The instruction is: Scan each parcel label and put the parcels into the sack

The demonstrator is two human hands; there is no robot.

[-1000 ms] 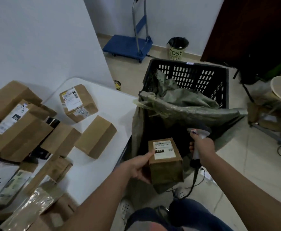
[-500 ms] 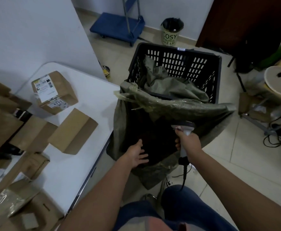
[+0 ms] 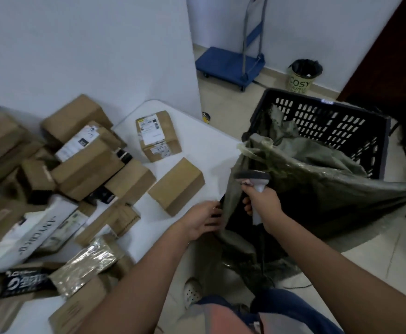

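Note:
A grey-green sack hangs open beside the white table, its far side draped into a black crate. My right hand grips a white barcode scanner over the sack's near edge. My left hand is empty, fingers apart, at the table's edge next to the sack. A plain brown parcel lies just ahead of it. A labelled parcel sits farther back. Several brown boxes and flat mailers are piled on the left.
A blue hand trolley stands by the far wall, with a small lined bin to its right. A dark door fills the top right. My legs and a white shoe show below. Tiled floor surrounds the crate.
The labelled brown parcel that my left hand held over the sack is gone from it. The empty left hand has swung back to the table edge, and my view has turned left.

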